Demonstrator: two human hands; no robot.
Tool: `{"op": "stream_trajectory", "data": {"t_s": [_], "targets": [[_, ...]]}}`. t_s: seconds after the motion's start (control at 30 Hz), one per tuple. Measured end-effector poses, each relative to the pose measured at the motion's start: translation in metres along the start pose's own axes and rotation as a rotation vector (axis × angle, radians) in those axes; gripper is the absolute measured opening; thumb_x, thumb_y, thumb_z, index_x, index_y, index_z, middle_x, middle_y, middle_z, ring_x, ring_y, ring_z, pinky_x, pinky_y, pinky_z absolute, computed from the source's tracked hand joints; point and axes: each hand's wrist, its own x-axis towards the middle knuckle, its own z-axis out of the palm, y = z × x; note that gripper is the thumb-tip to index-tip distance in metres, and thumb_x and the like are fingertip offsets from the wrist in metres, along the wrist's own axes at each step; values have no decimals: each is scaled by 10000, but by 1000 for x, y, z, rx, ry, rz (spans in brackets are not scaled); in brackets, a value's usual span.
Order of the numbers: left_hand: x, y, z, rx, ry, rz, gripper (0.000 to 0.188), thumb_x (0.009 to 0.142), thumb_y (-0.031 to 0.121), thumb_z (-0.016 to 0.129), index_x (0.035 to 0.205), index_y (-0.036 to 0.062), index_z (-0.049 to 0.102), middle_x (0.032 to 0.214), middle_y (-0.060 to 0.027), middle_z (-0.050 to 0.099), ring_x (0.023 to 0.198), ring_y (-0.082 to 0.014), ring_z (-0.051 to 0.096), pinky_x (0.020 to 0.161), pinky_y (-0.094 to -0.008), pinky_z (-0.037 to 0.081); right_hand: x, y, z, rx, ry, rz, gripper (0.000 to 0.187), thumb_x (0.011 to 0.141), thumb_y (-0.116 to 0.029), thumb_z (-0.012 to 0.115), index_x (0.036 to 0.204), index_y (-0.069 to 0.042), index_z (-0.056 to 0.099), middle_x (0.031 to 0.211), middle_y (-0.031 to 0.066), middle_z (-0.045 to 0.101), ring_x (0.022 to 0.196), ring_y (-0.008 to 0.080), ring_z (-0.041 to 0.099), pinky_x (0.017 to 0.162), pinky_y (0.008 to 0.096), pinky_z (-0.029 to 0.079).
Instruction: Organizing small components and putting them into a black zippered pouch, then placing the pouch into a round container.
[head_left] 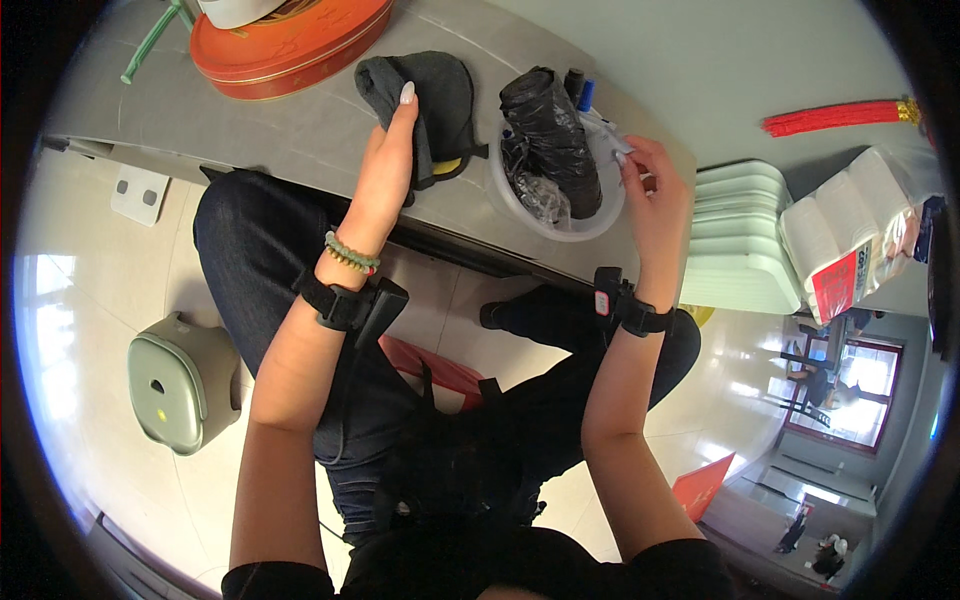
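Observation:
My left hand (388, 160) grips a dark grey cloth (440, 100) on the grey table, thumb on top and the other fingers out of sight beneath. A bit of yellow (447, 167) shows at the cloth's lower edge. At the right, my right hand (655, 180) is closed at the rim of a white round tub (572, 232), its fingertips pinched by a pale, thin piece (612, 138) that I cannot name. Inside the tub stands a roll of black plastic bags (555, 130), with crumpled clear plastic (543, 200) beside it. A blue-capped pen or marker (586, 95) and a dark cylinder (573, 84) stick up behind the roll.
A round orange-red tin (285, 55) sits at the back left of the table (310, 130). Stacked pale green trays (740, 240) and a wrapped tissue pack (850, 225) are right of it. A green stool (165, 385) and white scale (140, 193) stand on the floor.

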Motion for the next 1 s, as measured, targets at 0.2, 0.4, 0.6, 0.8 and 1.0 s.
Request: {"op": "stream_trajectory", "data": {"t_s": [0.2,0.4,0.6,0.8,1.0], "targets": [[0,-4,-2,-21,37,45,570,884,436,369,1069,-85,510,981,-102,577,878,-127,534,775,-231,408,-18,12,6,168,130,117,347,815,-37,503,1155,-107,514,684,-30,528,518,56,424,474,176,342],[-16,-13,9,66,-18,-37,582,871,477,390,994,-71,543,857,-62,570,765,-111,480,733,-237,399,-32,7,12,589,-29,584,343,856,-101,446,1194,-44,474,602,-49,435,454,23,350,404,179,284],[-76,-52,43,1,51,373,396,912,222,367,1170,-77,392,1141,-130,471,1034,-174,412,948,-275,264,-49,-16,33,390,140,581,324,842,-103,459,1145,0,509,529,-49,405,430,21,340,386,188,271],[-42,-42,22,-137,-29,85,440,910,317,378,1055,-82,496,968,-93,570,872,-151,503,810,-263,385,-69,-38,28,306,146,572,308,824,-76,481,1109,31,531,547,-35,434,457,23,367,395,185,281],[-4,-28,14,-419,-184,-61,559,903,425,327,1081,-77,493,1004,-69,568,882,-131,519,801,-246,397,-66,-29,34,262,144,502,303,815,-67,490,1091,49,536,602,-39,461,488,25,371,426,175,286]]}}
